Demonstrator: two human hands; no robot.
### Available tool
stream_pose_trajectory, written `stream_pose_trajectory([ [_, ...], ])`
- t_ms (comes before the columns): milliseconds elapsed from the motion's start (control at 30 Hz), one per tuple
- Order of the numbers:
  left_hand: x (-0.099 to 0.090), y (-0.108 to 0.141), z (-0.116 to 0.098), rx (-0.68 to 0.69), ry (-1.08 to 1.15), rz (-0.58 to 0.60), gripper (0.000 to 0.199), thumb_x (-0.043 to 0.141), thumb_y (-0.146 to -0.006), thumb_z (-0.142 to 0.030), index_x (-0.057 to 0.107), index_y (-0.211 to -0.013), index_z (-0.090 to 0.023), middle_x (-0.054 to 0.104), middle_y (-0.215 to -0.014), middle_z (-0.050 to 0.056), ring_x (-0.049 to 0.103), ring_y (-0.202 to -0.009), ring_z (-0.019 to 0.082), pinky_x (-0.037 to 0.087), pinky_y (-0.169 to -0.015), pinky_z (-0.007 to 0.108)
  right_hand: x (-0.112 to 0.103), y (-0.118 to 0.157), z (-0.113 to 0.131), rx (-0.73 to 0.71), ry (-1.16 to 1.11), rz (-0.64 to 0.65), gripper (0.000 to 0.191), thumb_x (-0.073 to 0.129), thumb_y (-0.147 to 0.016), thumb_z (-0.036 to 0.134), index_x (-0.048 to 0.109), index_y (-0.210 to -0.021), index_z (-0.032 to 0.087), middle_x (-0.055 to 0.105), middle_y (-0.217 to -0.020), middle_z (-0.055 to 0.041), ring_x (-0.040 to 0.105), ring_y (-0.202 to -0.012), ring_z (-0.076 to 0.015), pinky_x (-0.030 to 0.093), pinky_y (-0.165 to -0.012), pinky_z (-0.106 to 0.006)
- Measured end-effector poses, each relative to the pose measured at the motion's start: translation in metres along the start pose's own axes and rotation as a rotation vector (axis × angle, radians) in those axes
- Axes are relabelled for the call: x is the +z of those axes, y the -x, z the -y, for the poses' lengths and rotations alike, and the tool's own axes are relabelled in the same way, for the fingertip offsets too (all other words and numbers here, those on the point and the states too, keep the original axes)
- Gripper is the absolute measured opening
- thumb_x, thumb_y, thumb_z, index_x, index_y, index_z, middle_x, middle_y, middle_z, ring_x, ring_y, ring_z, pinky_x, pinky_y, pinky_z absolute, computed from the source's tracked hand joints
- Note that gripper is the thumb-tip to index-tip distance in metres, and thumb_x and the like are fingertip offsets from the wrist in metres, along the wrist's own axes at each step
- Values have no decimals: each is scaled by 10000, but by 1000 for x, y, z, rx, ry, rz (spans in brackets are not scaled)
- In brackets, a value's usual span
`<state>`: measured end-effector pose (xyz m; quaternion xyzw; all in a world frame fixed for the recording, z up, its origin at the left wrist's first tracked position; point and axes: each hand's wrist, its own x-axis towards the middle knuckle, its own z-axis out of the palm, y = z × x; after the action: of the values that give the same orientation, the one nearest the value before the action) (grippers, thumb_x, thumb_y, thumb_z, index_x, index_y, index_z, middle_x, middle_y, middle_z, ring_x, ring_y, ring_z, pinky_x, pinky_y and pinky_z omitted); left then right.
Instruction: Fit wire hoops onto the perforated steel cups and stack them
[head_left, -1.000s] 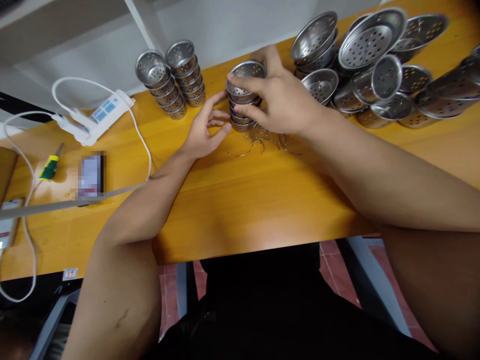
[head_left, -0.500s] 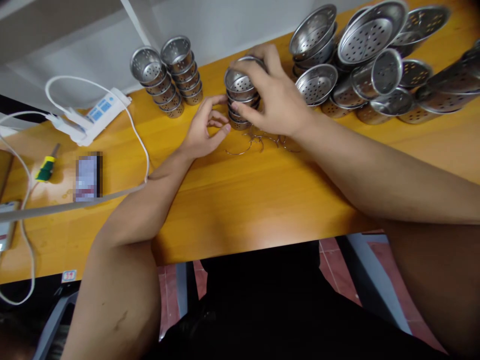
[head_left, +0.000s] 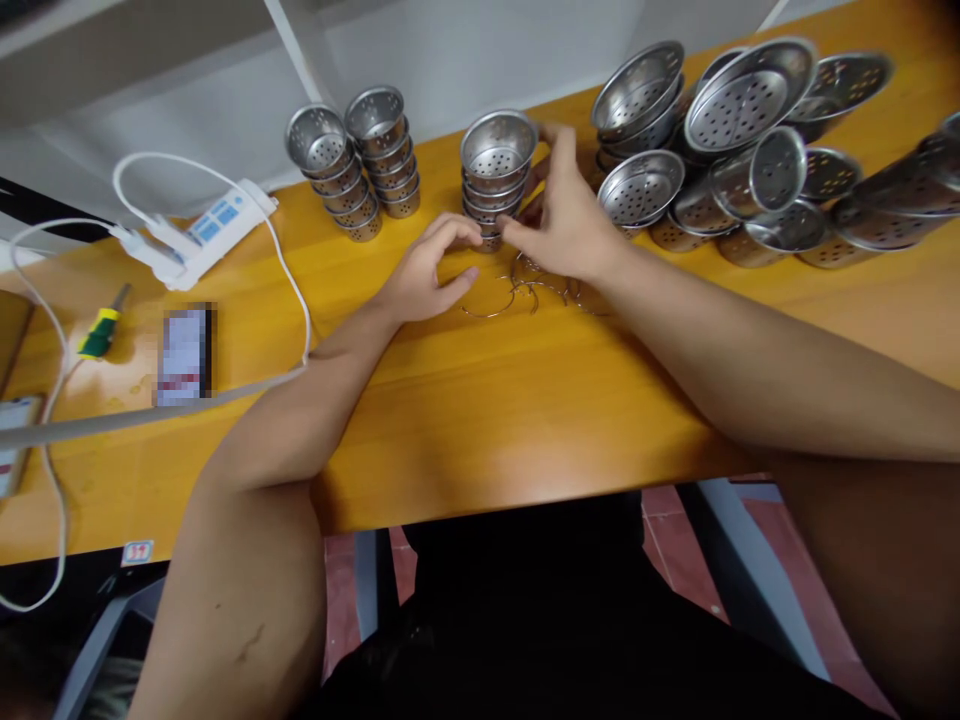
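Observation:
A stack of perforated steel cups [head_left: 491,185] stands upright on the table in front of both hands. At the lower left of that stack is my left hand [head_left: 424,275], its fingers bent and its thumb held apart; a fingertip reaches the base, though contact is unclear. My right hand [head_left: 566,215] curves along the stack's right side, thumb low near the base and index finger up near the top rim. Its other fingers are partly hidden, and I see nothing held in it. Several thin curved wires [head_left: 529,290] lie on the table just below the hands.
Two more cup stacks [head_left: 319,140] stand at the back left. On the right are larger perforated bowls [head_left: 750,95] and tipped cups [head_left: 757,170]. A white power strip [head_left: 217,235], a phone [head_left: 180,350] and a green-yellow screwdriver [head_left: 101,330] lie left, with a cable [head_left: 300,300] crossing by my left arm.
My right hand has come off the stack's top and moved down its right side, leaving the top rim uncovered. The left hand stays near the base. The view has shifted slightly.

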<state>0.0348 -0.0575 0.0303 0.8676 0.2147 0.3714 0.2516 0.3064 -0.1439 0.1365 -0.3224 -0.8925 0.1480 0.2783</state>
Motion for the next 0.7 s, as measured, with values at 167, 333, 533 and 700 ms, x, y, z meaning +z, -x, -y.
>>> stream_pose_trajectory([
  [167, -4, 3, 12, -52, -72, 67, 733, 910, -1114, -706, 775, -1689, -273, 725, -1903, 227, 711, -1798, 444, 570, -1557, 682, 18, 3, -23, 31, 6, 2, 1152, 1020, -1002, 796, 532, -1968, 401, 751, -1816, -138, 572, -1813, -489, 558, -1466, -849],
  [333, -5, 5, 21, -178, -148, 74, 895, 852, -1126, -866, 718, -1790, -280, 571, -2067, 197, 509, -1983, 450, 462, -1651, 657, 46, 6, -97, 179, -142, -118, 1048, 917, -1074, 754, 552, -1955, 321, 640, -1967, -181, 589, -1846, -521, 466, -1572, -849],
  [533, -8, 5, 25, -283, -212, 58, 1010, 802, -1114, -967, 690, -1825, -259, 519, -2097, 219, 451, -2015, 463, 367, -1701, 669, 60, -4, -124, 216, -232, -75, 1172, 905, -1007, 1023, 626, -1979, 430, 582, -2050, -60, 455, -1959, -522, 310, -1661, -846],
  [700, -8, 7, 39, -251, -251, -3, 1022, 808, -1087, -1013, 697, -1778, -269, 556, -2046, 238, 464, -1996, 486, 363, -1696, 694, 56, -11, -117, 194, -218, 40, 1271, 772, -1027, 1166, 594, -2032, 409, 545, -2076, -66, 382, -1993, -556, 237, -1653, -889],
])
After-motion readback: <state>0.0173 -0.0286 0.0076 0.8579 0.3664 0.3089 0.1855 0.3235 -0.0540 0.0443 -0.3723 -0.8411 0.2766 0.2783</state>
